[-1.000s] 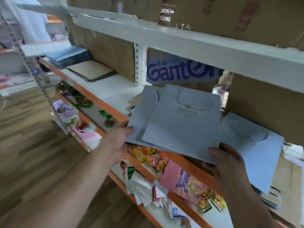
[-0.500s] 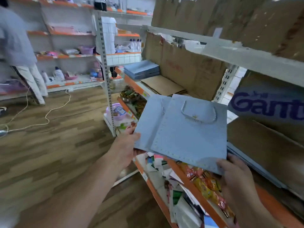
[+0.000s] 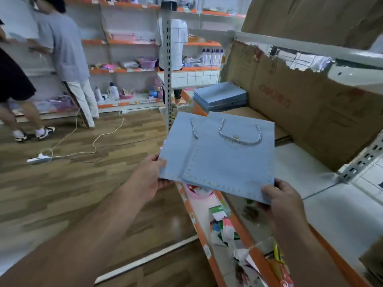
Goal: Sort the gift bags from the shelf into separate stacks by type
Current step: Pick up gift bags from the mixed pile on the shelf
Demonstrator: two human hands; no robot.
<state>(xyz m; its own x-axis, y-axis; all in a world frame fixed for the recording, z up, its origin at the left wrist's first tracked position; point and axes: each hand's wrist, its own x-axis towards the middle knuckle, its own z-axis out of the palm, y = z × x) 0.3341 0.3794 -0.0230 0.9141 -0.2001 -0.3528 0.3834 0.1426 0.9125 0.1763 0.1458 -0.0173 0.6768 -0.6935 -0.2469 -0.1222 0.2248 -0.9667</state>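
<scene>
Over the wooden floor [image 3: 62,183] at the left, the person's left forearm reaches up and forward from the bottom corner, bare to the wrist; the left hand [image 3: 148,177] is closed on the lower left corner of the gift bags [image 3: 223,160], thumb on top, the other fingers tucked beneath and out of sight; the bags are two flat pale blue ones with twisted rope handles, the upper one lying over the right part of the lower, both held roughly level in the air above the orange front edge of the shelf [image 3: 315,183]; a dotted border runs along their edges; the right hand [image 3: 277,198] grips the lower right corner of the upper bag, thumb pressed on its face, fingers curled under, with the right forearm coming up from the bottom edge; farther back on the same shelf a stack of blue bags [image 3: 219,96] lies flat, just beside a tall sheet of torn cardboard [image 3: 290,100] that stands along the rear; below the hands, a lower shelf holds a jumble of bright packets [image 3: 228,228].
</scene>
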